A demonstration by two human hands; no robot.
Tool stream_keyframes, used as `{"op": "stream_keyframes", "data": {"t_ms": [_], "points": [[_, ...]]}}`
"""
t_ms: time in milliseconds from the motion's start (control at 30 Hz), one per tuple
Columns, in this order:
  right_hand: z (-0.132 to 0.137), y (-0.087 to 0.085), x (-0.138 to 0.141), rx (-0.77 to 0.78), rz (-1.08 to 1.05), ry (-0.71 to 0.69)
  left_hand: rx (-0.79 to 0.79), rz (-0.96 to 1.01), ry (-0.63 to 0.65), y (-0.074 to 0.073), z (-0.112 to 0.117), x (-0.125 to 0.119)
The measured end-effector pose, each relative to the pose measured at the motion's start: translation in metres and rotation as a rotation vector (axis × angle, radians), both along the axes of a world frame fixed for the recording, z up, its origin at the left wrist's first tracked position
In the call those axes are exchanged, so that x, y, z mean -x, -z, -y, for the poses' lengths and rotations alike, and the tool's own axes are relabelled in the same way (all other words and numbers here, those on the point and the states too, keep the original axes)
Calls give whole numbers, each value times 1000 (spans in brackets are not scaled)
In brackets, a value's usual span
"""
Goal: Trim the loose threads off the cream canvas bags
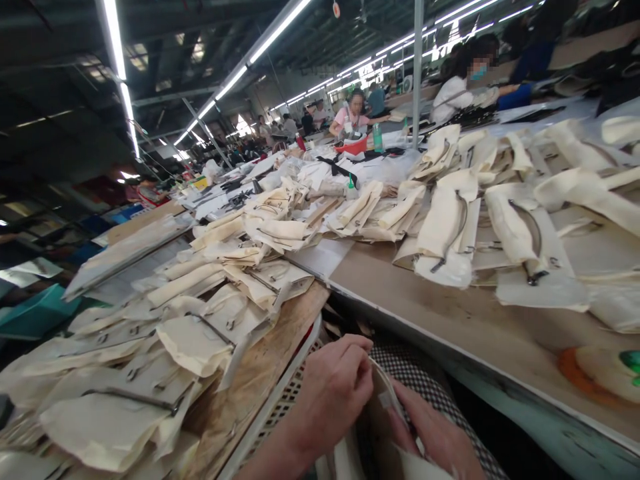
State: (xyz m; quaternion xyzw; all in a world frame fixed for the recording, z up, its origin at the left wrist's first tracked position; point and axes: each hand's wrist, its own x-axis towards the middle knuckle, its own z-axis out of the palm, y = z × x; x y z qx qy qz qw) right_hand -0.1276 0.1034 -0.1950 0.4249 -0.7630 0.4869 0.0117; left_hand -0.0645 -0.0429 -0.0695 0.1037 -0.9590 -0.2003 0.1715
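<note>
My left hand (pixel 333 393) is low in the head view, its fingers curled round the top edge of a cream fabric piece (pixel 390 407) held over my lap. My right hand (pixel 435 433) lies against the same piece from the right, fingers pressed along it. The lower part of the piece runs out of view. Checked cloth (pixel 425 380) shows behind the hands.
Piles of cream fabric pieces (pixel 200 320) with metal hardware cover a wooden board at the left. More cream pieces (pixel 450 227) lie along the long table (pixel 450 320) to the right. A white slotted crate (pixel 290 393) stands beside my left hand. Other people (pixel 355 113) work far back.
</note>
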Motion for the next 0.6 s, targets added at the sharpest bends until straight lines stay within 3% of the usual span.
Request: {"op": "stream_keyframes", "data": {"t_ms": [233,600], "points": [[-4,-4,4,-15,142,-1,-52,77,118,-9,10,-4],[-7,-1,11,-96,109,-53,-12,7,352,-11,15,1]]}}
